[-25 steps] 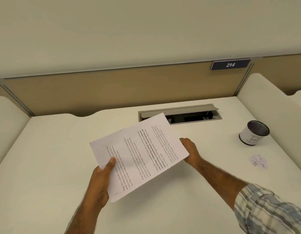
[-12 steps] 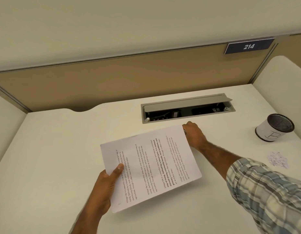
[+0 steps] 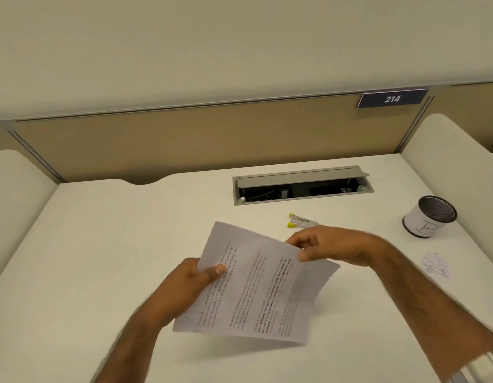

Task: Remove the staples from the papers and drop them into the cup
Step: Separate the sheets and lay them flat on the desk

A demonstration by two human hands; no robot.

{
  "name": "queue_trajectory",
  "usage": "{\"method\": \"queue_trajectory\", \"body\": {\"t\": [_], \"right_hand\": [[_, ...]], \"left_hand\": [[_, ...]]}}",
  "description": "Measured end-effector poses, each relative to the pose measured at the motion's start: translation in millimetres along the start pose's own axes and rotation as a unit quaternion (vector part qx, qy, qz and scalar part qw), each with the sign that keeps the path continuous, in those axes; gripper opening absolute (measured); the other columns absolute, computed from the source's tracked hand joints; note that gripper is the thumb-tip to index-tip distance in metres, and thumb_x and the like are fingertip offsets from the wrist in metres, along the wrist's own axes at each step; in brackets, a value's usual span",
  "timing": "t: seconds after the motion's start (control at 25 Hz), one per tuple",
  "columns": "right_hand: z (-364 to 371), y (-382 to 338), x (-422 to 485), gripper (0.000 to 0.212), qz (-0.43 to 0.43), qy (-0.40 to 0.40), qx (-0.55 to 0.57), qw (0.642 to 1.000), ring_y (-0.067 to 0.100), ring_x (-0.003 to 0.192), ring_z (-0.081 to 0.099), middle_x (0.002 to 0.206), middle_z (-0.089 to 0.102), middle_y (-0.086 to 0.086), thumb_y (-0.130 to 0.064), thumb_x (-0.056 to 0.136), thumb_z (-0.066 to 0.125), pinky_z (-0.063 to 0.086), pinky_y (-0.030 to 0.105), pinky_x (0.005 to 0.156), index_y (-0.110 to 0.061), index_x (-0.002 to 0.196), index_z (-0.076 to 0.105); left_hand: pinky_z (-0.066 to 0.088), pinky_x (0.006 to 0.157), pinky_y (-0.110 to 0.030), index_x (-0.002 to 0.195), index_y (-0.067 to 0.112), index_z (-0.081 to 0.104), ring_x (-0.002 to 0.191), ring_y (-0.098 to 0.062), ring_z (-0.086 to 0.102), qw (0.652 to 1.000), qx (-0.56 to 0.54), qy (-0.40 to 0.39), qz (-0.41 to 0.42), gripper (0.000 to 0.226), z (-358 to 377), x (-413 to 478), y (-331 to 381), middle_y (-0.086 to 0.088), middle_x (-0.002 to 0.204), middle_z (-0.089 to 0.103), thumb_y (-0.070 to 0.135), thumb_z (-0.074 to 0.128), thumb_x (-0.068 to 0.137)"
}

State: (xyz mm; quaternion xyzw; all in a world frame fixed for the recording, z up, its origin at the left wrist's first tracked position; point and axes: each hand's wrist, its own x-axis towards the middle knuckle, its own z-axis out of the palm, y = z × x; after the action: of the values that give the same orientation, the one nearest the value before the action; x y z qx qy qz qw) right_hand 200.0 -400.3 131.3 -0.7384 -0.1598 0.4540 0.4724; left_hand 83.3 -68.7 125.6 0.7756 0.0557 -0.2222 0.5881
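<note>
A pale cream bench [image 3: 101, 244] spreads beneath the left grip [image 3: 195, 275] and the right grip [image 3: 331, 247]. Beyond the right grip, a grey cable hatch [image 3: 300, 181] is sunk into the bench, its lid raised over a dark well. Farther back stands a tan partition panel [image 3: 184, 145], with a plain cream wall [image 3: 239, 45] above it. A dark blue plate reading 214 [image 3: 392, 98] sits high on the partition, up and right of the right grip. Rounded cream dividers close the bench off, one far left of the left grip [image 3: 15, 203] and one far right of the right grip [image 3: 455, 167]. The light is soft and even.
</note>
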Motion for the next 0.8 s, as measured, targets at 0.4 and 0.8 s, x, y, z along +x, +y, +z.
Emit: {"method": "queue_trajectory", "body": {"t": [0.4,0.8], "right_hand": [[99,48,-75,0.026,-0.053,0.149,0.145,0.977,0.039,0.103,0.072,0.115,0.075,0.016,-0.03,0.092,0.072,0.057,0.054,0.093,-0.012,0.112,0.074],[135,59,-105,0.031,-0.097,0.21,0.224,0.947,0.039,0.109,0.07,0.121,0.073,0.016,-0.025,0.091,0.073,0.058,0.047,0.092,-0.012,0.119,0.072]], "left_hand": [[0.057,0.084,-0.03,0.088,0.013,0.082,0.088,-0.021,0.077,0.991,0.018,0.074,0.106,0.012,-3,-42,13,-0.005,0.092,0.082,0.019,0.075,0.096],[0.063,0.072,-0.028,0.088,0.007,0.075,0.075,-0.018,0.075,0.979,-0.072,0.138,0.133,0.013,22,-62,7,-0.009,0.084,0.081,0.017,0.074,0.097]]}}
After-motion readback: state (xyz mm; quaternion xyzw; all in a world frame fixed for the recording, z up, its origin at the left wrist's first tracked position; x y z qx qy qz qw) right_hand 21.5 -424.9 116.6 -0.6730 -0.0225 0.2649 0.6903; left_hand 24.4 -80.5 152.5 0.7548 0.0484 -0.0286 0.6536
